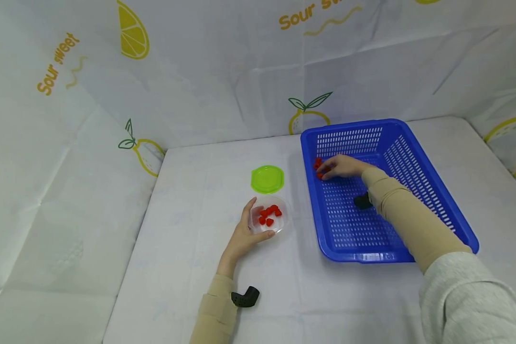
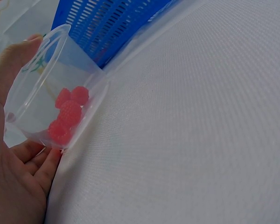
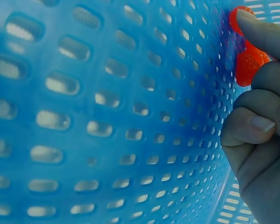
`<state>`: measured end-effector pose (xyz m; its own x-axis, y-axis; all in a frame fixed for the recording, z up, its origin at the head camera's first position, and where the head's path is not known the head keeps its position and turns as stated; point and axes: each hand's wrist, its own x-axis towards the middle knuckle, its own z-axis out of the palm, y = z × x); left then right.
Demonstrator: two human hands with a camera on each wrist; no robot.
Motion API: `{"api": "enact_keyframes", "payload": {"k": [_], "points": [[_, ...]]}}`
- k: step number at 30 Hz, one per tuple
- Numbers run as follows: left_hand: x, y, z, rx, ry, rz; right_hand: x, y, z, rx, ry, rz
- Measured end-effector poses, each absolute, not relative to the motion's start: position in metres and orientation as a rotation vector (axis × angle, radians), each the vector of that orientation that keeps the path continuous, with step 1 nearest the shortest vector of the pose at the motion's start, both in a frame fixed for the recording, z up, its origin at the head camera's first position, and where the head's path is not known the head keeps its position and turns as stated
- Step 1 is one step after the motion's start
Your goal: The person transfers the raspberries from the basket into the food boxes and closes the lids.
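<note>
A strip of bare bench point(image 1: 297, 248) runs between the clear cup point(image 1: 286, 220) and the blue basket point(image 1: 370, 257), giving passage from near to far. The cup's mouth is reachable from above and from the right; the left hand point(image 1: 242, 239) blocks its left and near sides, while the green lid point(image 1: 267, 179) lies just beyond it. Inside the basket, the left wall and red raspberries point(image 1: 317, 162) crowd the right hand point(image 1: 344, 166). Bare floor spreads nearer, but the right forearm point(image 1: 413, 217) slants across the near rim.
</note>
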<state>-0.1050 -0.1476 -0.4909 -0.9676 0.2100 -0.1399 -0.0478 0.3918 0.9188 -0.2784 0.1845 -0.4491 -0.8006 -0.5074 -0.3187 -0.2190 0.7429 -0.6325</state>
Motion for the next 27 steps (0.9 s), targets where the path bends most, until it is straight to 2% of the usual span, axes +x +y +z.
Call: {"api": "enact_keyframes", "payload": {"k": [17,27], "points": [[-0.104,-0.148,-0.4907,0.155,2.411,1.618,-0.2742,0.1779,-0.4489,-0.446,2.449,-0.799],[-0.1047,-0.1488,-0.4924,0.16,2.434,1.603,-0.2724,0.1833,-0.4413,-0.505,2.491,-0.844]]}}
